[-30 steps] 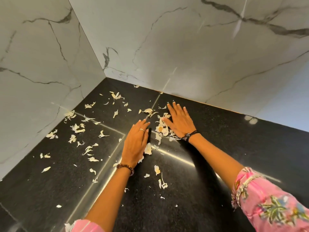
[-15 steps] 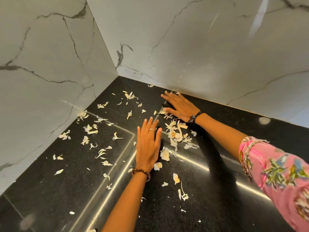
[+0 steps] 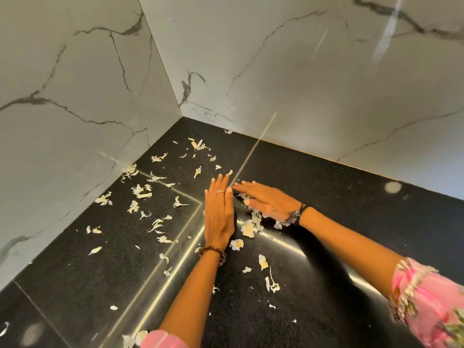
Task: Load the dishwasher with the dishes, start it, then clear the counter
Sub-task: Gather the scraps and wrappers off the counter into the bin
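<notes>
Pale peel scraps [image 3: 140, 192] lie scattered over the black speckled counter [image 3: 326, 187] in the corner. My left hand [image 3: 219, 212] lies flat on the counter with straight fingers, edge against a small heap of scraps [image 3: 249, 226]. My right hand [image 3: 266, 200] lies flat too, fingers straight and pointing left, its fingertips touching my left hand's fingers. The heap sits between and partly under the two hands. Neither hand holds anything.
White marble walls [image 3: 276, 71] close the corner at the back and left. More scraps [image 3: 270, 280] lie near my left forearm. Pink floral sleeves [image 3: 426, 305] cover my upper arms. No dishes or dishwasher are in view.
My right hand has swept from near the back wall toward me and left, pushing scraps against my left hand. My left hand stayed flat in place.
</notes>
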